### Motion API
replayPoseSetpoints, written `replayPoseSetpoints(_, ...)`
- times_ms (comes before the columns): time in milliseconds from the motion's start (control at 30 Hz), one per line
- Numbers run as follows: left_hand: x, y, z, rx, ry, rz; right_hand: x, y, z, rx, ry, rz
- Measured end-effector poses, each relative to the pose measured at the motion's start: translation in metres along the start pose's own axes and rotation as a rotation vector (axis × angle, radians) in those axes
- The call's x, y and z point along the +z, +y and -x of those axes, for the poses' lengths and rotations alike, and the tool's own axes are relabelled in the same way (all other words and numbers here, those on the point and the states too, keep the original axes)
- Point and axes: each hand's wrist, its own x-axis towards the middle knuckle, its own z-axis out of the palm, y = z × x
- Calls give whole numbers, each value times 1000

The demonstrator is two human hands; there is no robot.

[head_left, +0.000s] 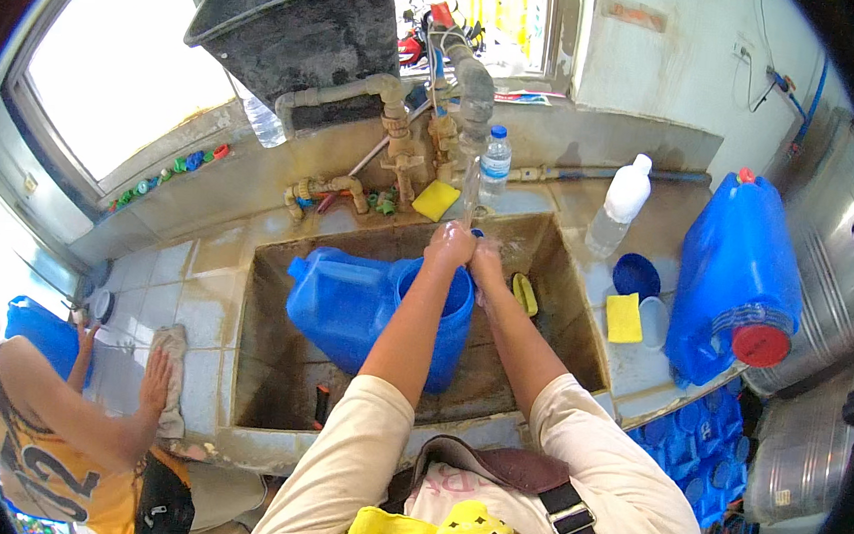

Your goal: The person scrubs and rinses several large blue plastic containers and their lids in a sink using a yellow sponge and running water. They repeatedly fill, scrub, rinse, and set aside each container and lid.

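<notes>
Jug (344,306) lies in sink (260,354), left of both hands (468,250). Taps (406,155) behind. Second jug (733,271) on counter (640,369), right.

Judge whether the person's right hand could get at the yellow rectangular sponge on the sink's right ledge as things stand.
Probably yes. The right hand is under the tap, and the yellow sponge lies uncovered on the ledge to its right, with only the low sink wall between.

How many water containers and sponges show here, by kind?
Large blue jugs: 2, one in the sink and one on the counter
Clear plastic bottles with blue cap: 1
White bottles: 1
Yellow sponges: 2, at the taps and on the counter
Total: 6
</notes>
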Motion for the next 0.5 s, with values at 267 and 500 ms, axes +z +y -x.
replayPoseSetpoints(267,-37,-23,10,-81,-382,617,10,34,-11,-88,14,160)
replayPoseSetpoints(500,-57,-43,26,376,53,-287,-7,41,10,-33,-273,137)
